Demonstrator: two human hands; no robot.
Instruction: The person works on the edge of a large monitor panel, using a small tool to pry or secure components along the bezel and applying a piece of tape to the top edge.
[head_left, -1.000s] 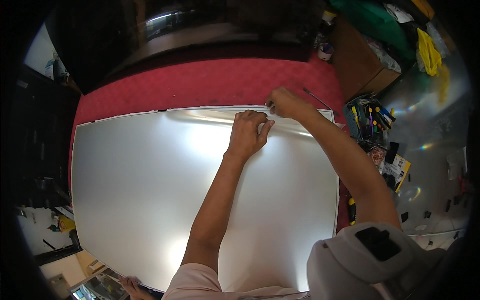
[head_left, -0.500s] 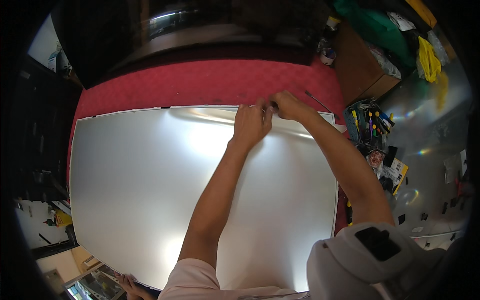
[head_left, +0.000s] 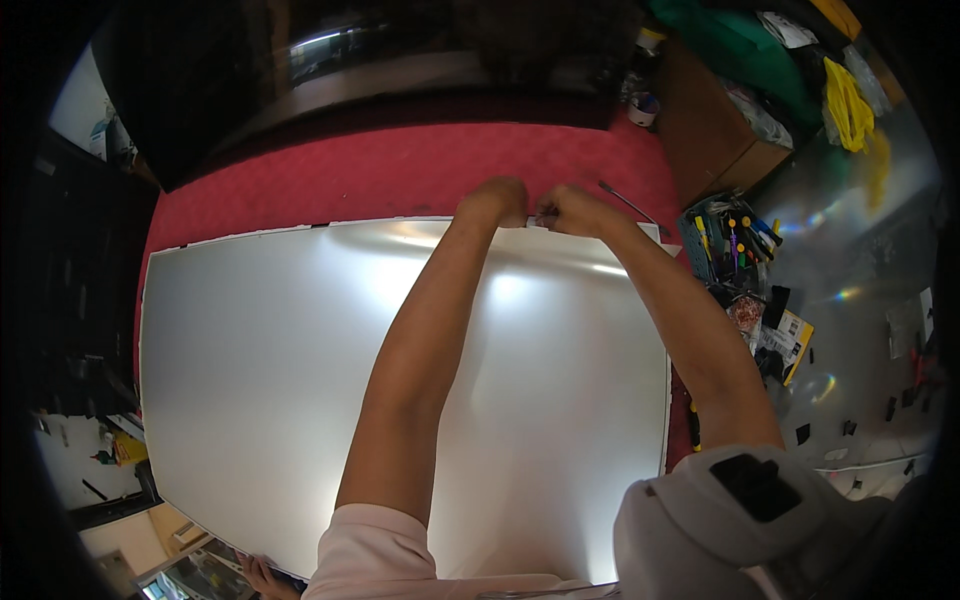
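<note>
A large silvery-white glossy sheet (head_left: 300, 380) lies flat before me, its far edge slightly rippled and lifted near my hands. My left hand (head_left: 495, 203) reaches over that far edge with the wrist bent, and its fingers are hidden behind it. Just to its right, my right hand (head_left: 572, 211) is closed, fingertips pinched together at the same edge. A small pale bit shows between the two hands, but what the right fingers hold is too small to make out.
Under the sheet is a red padded cover (head_left: 400, 170); a thin tool (head_left: 625, 200) lies on it. A large dark screen (head_left: 380, 70) stands behind. To the right are a cardboard box (head_left: 715, 125) and a basket of hand tools (head_left: 735, 235). Another person's hand (head_left: 262, 575) touches the near left edge.
My left hand has moved farther forward, from lying on the sheet to reaching over its far edge. My right hand stays near the same spot, still pinched.
</note>
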